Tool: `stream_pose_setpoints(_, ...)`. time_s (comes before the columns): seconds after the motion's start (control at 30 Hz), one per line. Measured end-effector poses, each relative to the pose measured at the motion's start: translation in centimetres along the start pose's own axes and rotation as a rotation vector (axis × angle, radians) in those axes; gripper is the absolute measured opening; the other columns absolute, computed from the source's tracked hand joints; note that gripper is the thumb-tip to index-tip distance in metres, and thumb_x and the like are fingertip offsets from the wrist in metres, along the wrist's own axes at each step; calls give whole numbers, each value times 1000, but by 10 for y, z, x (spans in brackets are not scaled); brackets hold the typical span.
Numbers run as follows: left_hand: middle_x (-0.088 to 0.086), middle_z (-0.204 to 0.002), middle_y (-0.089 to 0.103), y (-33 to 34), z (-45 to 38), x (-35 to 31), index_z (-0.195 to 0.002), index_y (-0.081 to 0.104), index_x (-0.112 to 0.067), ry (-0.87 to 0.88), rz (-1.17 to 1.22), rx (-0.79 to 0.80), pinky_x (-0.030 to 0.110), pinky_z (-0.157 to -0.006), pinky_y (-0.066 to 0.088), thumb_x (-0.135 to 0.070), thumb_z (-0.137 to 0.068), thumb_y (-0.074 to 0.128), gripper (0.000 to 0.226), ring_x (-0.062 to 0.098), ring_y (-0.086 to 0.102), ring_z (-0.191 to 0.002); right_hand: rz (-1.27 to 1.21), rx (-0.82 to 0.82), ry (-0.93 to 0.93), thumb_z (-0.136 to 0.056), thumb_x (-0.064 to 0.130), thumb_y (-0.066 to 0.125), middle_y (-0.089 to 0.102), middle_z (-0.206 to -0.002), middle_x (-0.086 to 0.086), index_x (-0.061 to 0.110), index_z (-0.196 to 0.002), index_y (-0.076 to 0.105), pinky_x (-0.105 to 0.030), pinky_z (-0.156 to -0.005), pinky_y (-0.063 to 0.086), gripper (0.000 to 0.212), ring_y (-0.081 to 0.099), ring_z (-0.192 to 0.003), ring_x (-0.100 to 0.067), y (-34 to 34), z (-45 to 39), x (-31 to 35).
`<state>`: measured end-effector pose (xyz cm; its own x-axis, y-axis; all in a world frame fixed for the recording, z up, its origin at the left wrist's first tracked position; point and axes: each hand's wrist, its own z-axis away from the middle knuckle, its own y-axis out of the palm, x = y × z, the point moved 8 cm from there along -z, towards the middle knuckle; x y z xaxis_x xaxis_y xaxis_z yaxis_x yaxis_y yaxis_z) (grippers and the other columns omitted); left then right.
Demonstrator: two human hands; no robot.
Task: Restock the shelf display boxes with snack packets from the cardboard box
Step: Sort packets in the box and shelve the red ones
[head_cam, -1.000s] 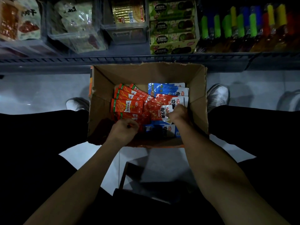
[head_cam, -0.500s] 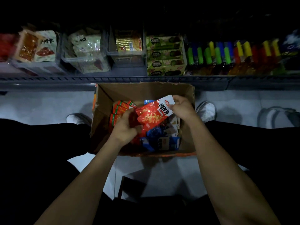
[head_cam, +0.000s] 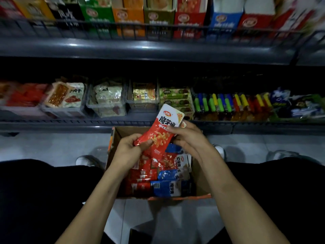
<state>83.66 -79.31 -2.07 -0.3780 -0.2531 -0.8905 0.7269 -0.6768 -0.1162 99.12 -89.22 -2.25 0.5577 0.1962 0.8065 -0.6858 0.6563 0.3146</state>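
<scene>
A red and white snack packet (head_cam: 162, 131) is held up above the open cardboard box (head_cam: 123, 132) on the floor between my legs. My left hand (head_cam: 128, 150) pinches the packet's lower red end. My right hand (head_cam: 188, 138) grips its upper right edge, with more packets seemingly stacked behind. Inside the box lie several red packets (head_cam: 140, 175) and blue packets (head_cam: 171, 188). On the upper shelf stands a row of display boxes: orange (head_cam: 129, 20), red (head_cam: 189, 21) and blue (head_cam: 224, 22).
The lower shelf (head_cam: 70, 123) holds clear bins of wrapped snacks (head_cam: 107, 98) and a row of small colourful bottles (head_cam: 228, 104). My white shoes (head_cam: 86, 160) flank the box on the pale tiled floor. A dark object (head_cam: 140, 237) lies near my feet.
Both hands have lifted the red packets out of the box and raised them. My view has tilted up, bringing the upper shelf of display boxes into sight.
</scene>
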Motion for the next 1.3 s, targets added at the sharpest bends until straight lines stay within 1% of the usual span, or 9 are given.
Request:
stream_pose_setpoints(0.13, 8, -79, 75, -2, 2, -41, -89, 68, -11, 101, -125, 77, 38, -65, 58, -20, -88, 68, 9, 24, 70, -68, 95, -72, -72, -80, -3, 72, 75, -98, -4, 16, -97, 67, -44, -92, 53, 26, 70, -96, -21, 9, 8, 34)
stream_pose_setpoints(0.3, 1, -82, 75, 8, 6, -98, -93, 65, -17, 216, -278, 202, 22, -58, 54, -18, -93, 61, 5, 15, 71, -71, 158, -102, -232, -75, -10, 71, 74, -98, -5, 15, -100, 65, -38, -87, 54, 36, 69, -93, -20, 16, 26, 91)
stream_pose_setpoints(0.43, 1, -76, 74, 17, 3, -140, -92, 66, -15, 319, -278, 243, 35, -66, 57, -9, -93, 59, 9, 20, 70, -72, -38, -71, -269, -79, -4, 71, 73, -105, -11, 6, -111, 63, -41, -85, 56, 35, 69, -98, -25, 17, 38, 119)
stream_pose_setpoints(0.57, 13, -78, 74, 29, -3, -173, -93, 68, -11, 375, -308, 276, 42, -72, 56, -7, -93, 59, 11, 24, 69, -72, 149, -144, -357, -84, 4, 71, 75, -97, -3, 18, -98, 65, -33, -70, 58, 20, 71, -88, -19, 16, 46, 152)
stream_pose_setpoints(0.7, 14, -79, 74, 37, -14, -201, -87, 72, -8, 314, -211, 236, 40, -70, 56, -7, -90, 62, 10, 23, 70, -70, 375, -299, -596, -82, 5, 73, 75, -88, 2, 21, -87, 64, -43, -79, 59, 18, 72, -85, -16, 14, 54, 201)
stream_pose_setpoints(0.83, 14, -77, 73, 55, -18, -230, -85, 73, -5, 273, -125, 255, 30, -57, 54, -10, -89, 64, 11, 23, 69, -63, 756, -434, -942, -84, 9, 67, 71, -93, 8, 21, -105, 65, -35, -79, 57, 24, 67, -89, -9, 28, 69, 247)
stream_pose_setpoints(0.97, 11, -75, 72, 62, -25, -269, -89, 68, -9, 379, -133, 252, 28, -56, 53, -17, -94, 60, 12, 18, 65, -58, 597, -366, -880, -87, 8, 68, 72, -96, 7, 24, -101, 64, -39, -78, 59, 22, 70, -87, -6, 20, 63, 287)
stream_pose_setpoints(1.17, -1, -115, 65, 47, -39, -349, -115, 64, -20, 1061, -719, -172, 26, -88, 45, -18, -89, 58, 27, 16, 57, -108, 780, -381, -1022, -93, 16, 64, 68, -98, 8, 23, -113, 57, -29, -71, 59, 23, 67, -85, -5, 34, 76, 358)
stream_pose_setpoints(1.3, 2, -121, 61, 62, -70, -349, -119, 58, -25, 951, -1073, -119, 37, -91, 50, -22, -91, 47, 30, 22, 57, -110, 929, -501, -1125, -94, 22, 63, 63, -111, -1, 19, -127, 52, -18, -61, 55, 34, 65, -81, -6, 47, 65, 393)
